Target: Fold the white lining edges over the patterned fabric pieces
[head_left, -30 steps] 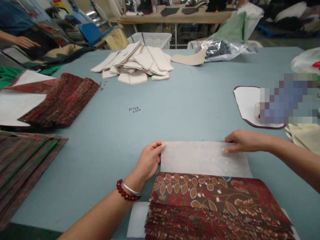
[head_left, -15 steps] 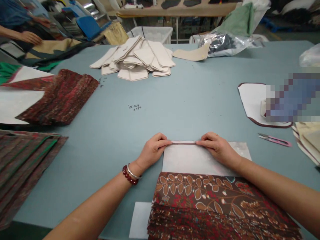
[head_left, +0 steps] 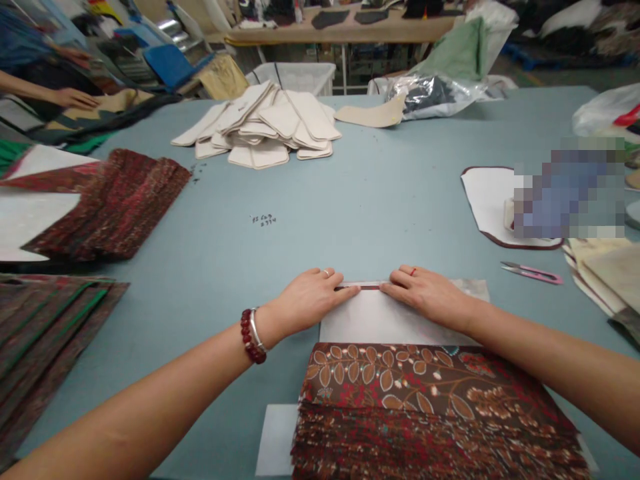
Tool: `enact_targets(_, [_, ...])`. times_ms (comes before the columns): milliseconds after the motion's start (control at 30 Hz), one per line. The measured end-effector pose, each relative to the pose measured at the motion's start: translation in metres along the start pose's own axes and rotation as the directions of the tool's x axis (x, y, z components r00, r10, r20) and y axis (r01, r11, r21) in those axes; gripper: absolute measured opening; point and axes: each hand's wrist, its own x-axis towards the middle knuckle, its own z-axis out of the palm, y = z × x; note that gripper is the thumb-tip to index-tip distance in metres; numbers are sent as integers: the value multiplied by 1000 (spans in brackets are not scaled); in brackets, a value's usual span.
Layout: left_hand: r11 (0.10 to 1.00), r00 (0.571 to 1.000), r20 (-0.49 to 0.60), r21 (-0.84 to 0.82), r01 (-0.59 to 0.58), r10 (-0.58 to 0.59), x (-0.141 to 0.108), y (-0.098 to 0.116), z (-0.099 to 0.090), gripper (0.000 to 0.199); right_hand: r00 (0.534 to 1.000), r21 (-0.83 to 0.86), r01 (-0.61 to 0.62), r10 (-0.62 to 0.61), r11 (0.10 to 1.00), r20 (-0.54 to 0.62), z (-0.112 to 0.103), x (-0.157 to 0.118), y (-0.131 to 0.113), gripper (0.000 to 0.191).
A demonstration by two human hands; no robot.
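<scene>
A dark, flower-patterned fabric piece lies white back up [head_left: 385,323] before me, with a narrow dark strip of its far edge folded over. My left hand [head_left: 307,299] holds this fold at its left end, thumb laid along the strip. Opposite it, my right hand [head_left: 427,293] grips the fold's right part, fingers bent and pressed together. A short stretch of the strip shows between the thumbs. What lies under the fingertips is hidden. Nearer to me sits a layered stack of brown leaf-and-flower fabric [head_left: 425,413], with a white sheet [head_left: 275,440] sticking out at its left.
Pink-handled thread snips [head_left: 533,273] lie right of my hands, near a white panel with dark edging [head_left: 490,207]. Cream pieces [head_left: 270,123] are heaped at the back. Patterned fabric stacks [head_left: 110,207] line the left. A co-worker's hand [head_left: 75,98] rests on fabric at upper left.
Both hands have come closer together along the fold, the left moving right. Their fingers now press down on the strip rather than pinching its ends. The view has shifted slightly.
</scene>
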Motion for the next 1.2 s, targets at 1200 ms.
enact_targets(1200, [663, 766, -233, -681, 312, -599, -45, 3, 35, 36, 870, 667, -490, 357, 561, 339, -49, -162, -8, 18])
